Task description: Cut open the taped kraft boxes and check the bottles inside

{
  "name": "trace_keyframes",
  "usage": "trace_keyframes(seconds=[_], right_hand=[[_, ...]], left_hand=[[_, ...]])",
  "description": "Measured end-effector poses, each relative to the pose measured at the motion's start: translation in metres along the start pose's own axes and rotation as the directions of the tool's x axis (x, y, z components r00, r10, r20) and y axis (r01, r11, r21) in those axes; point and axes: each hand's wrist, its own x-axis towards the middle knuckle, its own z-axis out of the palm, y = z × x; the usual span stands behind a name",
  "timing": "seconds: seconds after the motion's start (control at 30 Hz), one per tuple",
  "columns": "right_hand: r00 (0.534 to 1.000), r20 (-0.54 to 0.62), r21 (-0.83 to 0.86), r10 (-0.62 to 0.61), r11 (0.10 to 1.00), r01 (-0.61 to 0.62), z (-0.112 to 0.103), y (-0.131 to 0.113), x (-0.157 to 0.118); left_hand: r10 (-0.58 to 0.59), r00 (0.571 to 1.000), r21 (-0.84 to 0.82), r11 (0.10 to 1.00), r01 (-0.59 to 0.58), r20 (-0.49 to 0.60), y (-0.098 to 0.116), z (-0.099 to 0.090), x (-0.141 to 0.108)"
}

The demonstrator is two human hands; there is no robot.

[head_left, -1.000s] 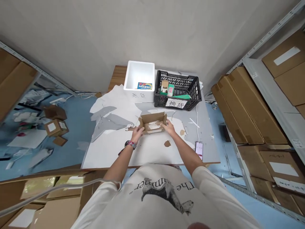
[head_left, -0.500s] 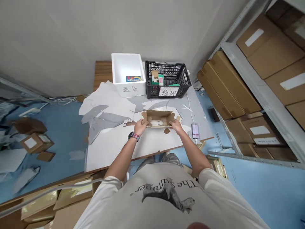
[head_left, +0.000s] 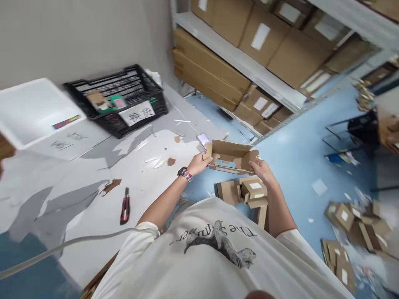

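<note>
An open cardboard box is held up between my two hands, past the right edge of the table. My left hand grips its left end, and my right hand grips its right end. Blue floor shows through an opening in the bottom of the box. Just behind my left hand a phone with a lit screen lies at the table's edge. On the white table surface, a red and black utility knife lies left of my left forearm.
Cardboard boxes lie on the floor below my hands, with more flattened boxes at right. A black crate and a white foam box stand on the table. Metal shelving holds several cartons.
My view has turned to the right. Both hands have lifted the cardboard box off the table and carried it right, over the floor. The utility knife has come into view.
</note>
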Motion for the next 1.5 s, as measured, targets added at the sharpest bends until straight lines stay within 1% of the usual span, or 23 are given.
trace_keyframes(seconds=[0.13,0.23,0.3,0.33,0.4,0.43,0.47,0.53,0.6,0.63,0.7,0.77,0.8,0.87,0.93,1.0,1.07,1.13,1.23,1.3,1.37,1.43,1.5], right_hand=[[0.973,-0.177,0.024,0.148,0.989,-0.146,-0.084,0.04,-0.043],[0.936,-0.328,-0.146,0.126,0.972,-0.182,-0.129,0.068,-0.077],[0.886,-0.458,-0.259,0.074,0.942,-0.212,-0.148,0.083,-0.099],[0.857,-0.514,-0.289,0.043,0.932,-0.22,-0.153,0.089,-0.107],[0.828,-0.561,-0.308,-0.006,0.929,-0.202,-0.156,0.099,-0.116],[0.836,-0.548,-0.313,-0.029,0.934,-0.172,-0.153,0.101,-0.114],[0.856,-0.514,-0.318,-0.055,0.939,-0.131,-0.147,0.102,-0.109],[0.915,-0.385,-0.326,-0.12,0.945,-0.014,-0.125,0.095,-0.086],[0.954,-0.213,-0.323,-0.211,0.937,0.135,-0.091,0.075,-0.053],[0.956,-0.125,-0.314,-0.266,0.924,0.216,-0.069,0.061,-0.037],[0.923,0.02,-0.285,-0.383,0.883,0.373,-0.019,0.026,-0.007],[0.857,0.144,-0.243,-0.494,0.822,0.515,0.036,-0.016,0.013],[0.816,0.203,-0.215,-0.541,0.788,0.577,0.063,-0.037,0.02],[0.72,0.317,-0.147,-0.617,0.718,0.68,0.118,-0.08,0.025],[0.614,0.419,-0.074,-0.668,0.649,0.757,0.173,-0.12,0.021],[0.5,0.515,-0.006,-0.696,0.58,0.814,0.226,-0.155,0.008],[0.369,0.616,0.065,-0.696,0.513,0.856,0.278,-0.183,-0.014],[0.214,0.714,0.155,-0.667,0.449,0.88,0.328,-0.203,-0.043],[-0.047,0.82,0.306,-0.57,0.368,0.878,0.395,-0.218,-0.095],[-0.23,0.845,0.415,-0.483,0.322,0.851,0.432,-0.218,-0.131],[-0.403,0.829,0.522,-0.387,0.28,0.806,0.462,-0.213,-0.166],[-0.545,0.79,0.608,-0.282,0.24,0.757,0.485,-0.202,-0.201],[-0.65,0.742,0.67,-0.165,0.198,0.715,0.501,-0.186,-0.234]], left_hand=[[0.097,0.966,-0.05,0.995,-0.087,0.241,0.048,0.096,0.033],[0.095,0.907,-0.175,0.984,-0.024,0.41,0.07,0.154,0.043],[0.069,0.869,-0.236,0.97,0.057,0.49,0.074,0.176,0.043],[0.058,0.863,-0.246,0.966,0.079,0.503,0.073,0.183,0.041],[0.03,0.867,-0.23,0.968,0.098,0.497,0.064,0.186,0.034],[0.004,0.875,-0.212,0.971,0.113,0.485,0.057,0.184,0.029],[-0.031,0.883,-0.194,0.971,0.137,0.469,0.049,0.178,0.024],[-0.106,0.902,-0.175,0.965,0.194,0.419,0.031,0.159,0.011],[-0.156,0.93,-0.194,0.954,0.229,0.334,0.013,0.127,-0.003],[-0.164,0.946,-0.221,0.948,0.229,0.278,0.005,0.107,-0.012],[-0.167,0.975,-0.295,0.934,0.203,0.144,-0.009,0.059,-0.034],[-0.176,0.984,-0.361,0.919,0.155,-0.024,-0.02,0.005,-0.062],[-0.186,0.976,-0.383,0.914,0.13,-0.112,-0.025,-0.022,-0.078],[-0.208,0.937,-0.409,0.909,0.08,-0.28,-0.035,-0.073,-0.113],[-0.23,0.873,-0.424,0.905,0.03,-0.43,-0.046,-0.114,-0.153],[-0.272,0.78,-0.448,0.894,-0.011,-0.563,-0.06,-0.142,-0.196],[-0.336,0.654,-0.487,0.872,-0.056,-0.678,-0.077,-0.157,-0.242],[-0.416,0.502,-0.538,0.834,-0.121,-0.759,-0.093,-0.158,-0.29],[-0.541,0.259,-0.595,0.771,-0.225,-0.8,-0.112,-0.137,-0.361],[-0.607,0.088,-0.604,0.746,-0.282,-0.79,-0.119,-0.111,-0.402],[-0.648,-0.074,-0.594,0.733,-0.332,-0.758,-0.122,-0.076,-0.437],[-0.675,-0.209,-0.579,0.723,-0.377,-0.707,-0.124,-0.039,-0.463],[-0.71,-0.315,-0.579,0.699,-0.419,-0.63,-0.129,-0.002,-0.482]])
